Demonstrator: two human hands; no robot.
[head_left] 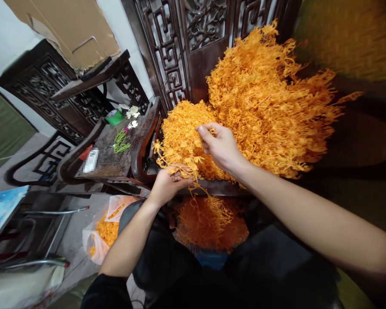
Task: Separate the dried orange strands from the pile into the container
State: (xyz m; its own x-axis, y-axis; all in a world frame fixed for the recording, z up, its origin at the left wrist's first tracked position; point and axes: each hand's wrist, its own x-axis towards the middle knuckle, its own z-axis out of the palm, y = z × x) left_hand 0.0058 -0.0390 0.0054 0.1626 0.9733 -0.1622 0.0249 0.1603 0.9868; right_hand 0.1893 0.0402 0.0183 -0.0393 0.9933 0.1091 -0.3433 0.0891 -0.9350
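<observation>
Two bare hands work at a heap [263, 107] of bright orange artificial sprigs, seen from the head camera looking down. The heap is feathery and frizzy, made of thin branching plastic strands, and lies piled on the seat of a dark carved wooden chair [146, 141], leaning against its back. The left hand [167, 184] is at the heap's lower front edge, fingers curled closed around a sprig [193, 165] whose strands trail downward. The right hand [220, 146] is just above it, palm down, thumb and fingers drawn narrow and pinching strands at the face of the heap. Below the hands, between the person's dark-clothed knees, sits a second pile [209, 223] of the same orange strands, looser and more tangled. To the left, a dark wooden side table [116, 161] with a worn flat top bears a green tape roll [115, 116], small white flowers [132, 112] and thin green stems [120, 141]. On the floor near the left forearm lies a translucent plastic bag [99, 240] holding orange bits. Behind the chair stands a wooden screen [167, 51] with pierced fretwork.
</observation>
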